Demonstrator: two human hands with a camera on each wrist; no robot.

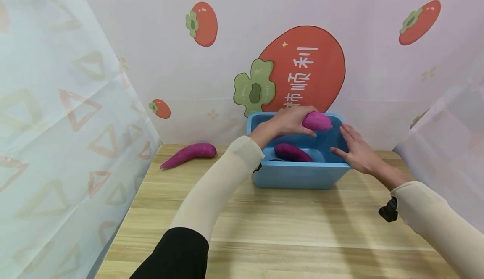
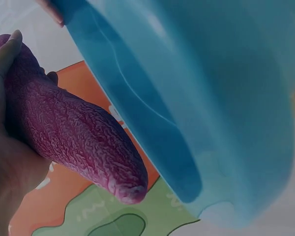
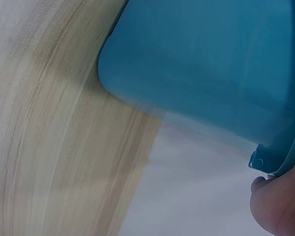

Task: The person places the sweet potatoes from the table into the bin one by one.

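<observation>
In the head view my left hand (image 1: 289, 121) holds a purple sweet potato (image 1: 316, 121) above the opening of a blue plastic bin (image 1: 298, 176). The left wrist view shows the wrinkled skin of this sweet potato (image 2: 83, 132), its tapered end pointing away from the palm. My right hand (image 1: 359, 151) grips the bin's right rim, thumb over the inner side and fingers along the outside. Inside the bin lies a dark purple, elongated vegetable (image 1: 293, 152), partly hidden by the front wall.
A long, curved purple sweet potato (image 1: 190, 154) lies on the wooden table (image 1: 287, 237), left of the bin. Behind the bin hangs a pale cloth (image 1: 211, 77) printed with persimmons, and more cloth closes off both sides.
</observation>
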